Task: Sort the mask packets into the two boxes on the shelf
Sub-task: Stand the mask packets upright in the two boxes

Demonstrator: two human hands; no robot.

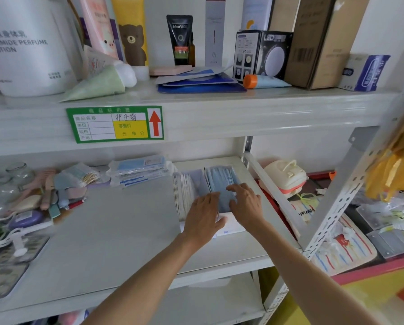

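Two open boxes stand side by side on the middle shelf. The left box point(184, 195) holds upright white mask packets. The right box point(233, 227) holds blue mask packets point(219, 181). My left hand point(202, 218) lies flat, fingers on the near end of the blue packets and palm over the gap between the boxes. My right hand point(245, 202) has its fingers bent down onto the blue packets from the right. A stack of blue mask packets point(140, 170) lies at the back of the shelf, left of the boxes.
Combs, jars and small pouches point(32, 195) crowd the shelf's left end. The upper shelf point(196, 106) carries lotion bottles, tubes and cartons. A slanted metal brace point(273, 195) runs just right of the boxes, with bags and a pale case point(285, 177) beyond it.
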